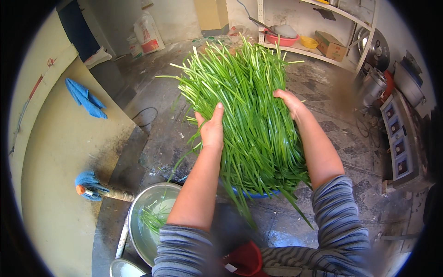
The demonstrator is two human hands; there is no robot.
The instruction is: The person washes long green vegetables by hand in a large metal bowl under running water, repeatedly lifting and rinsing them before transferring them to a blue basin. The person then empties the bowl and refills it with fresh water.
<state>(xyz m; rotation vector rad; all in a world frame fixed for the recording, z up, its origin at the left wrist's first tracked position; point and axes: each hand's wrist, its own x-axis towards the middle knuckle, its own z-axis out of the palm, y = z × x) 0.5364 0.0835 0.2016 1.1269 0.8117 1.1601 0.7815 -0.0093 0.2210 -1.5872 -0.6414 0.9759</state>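
A large bundle of long green leaves with pale stalk ends, likely garlic chives, fills the middle of the view. My left hand grips its left side, thumb up and fingers hidden behind the stalks. On the right side my right hand presses in, its fingers partly buried behind the greens. The pale ends point away from me, and the leaf tips hang towards me. Beneath the bundle shows part of the rim of a blue container; the rest is covered.
A metal basin with water and loose green leaves stands at lower left, beside a wrapped pipe with a blue cloth. A red container is near my body. Shelving stands behind; a knobbed metal appliance is at right.
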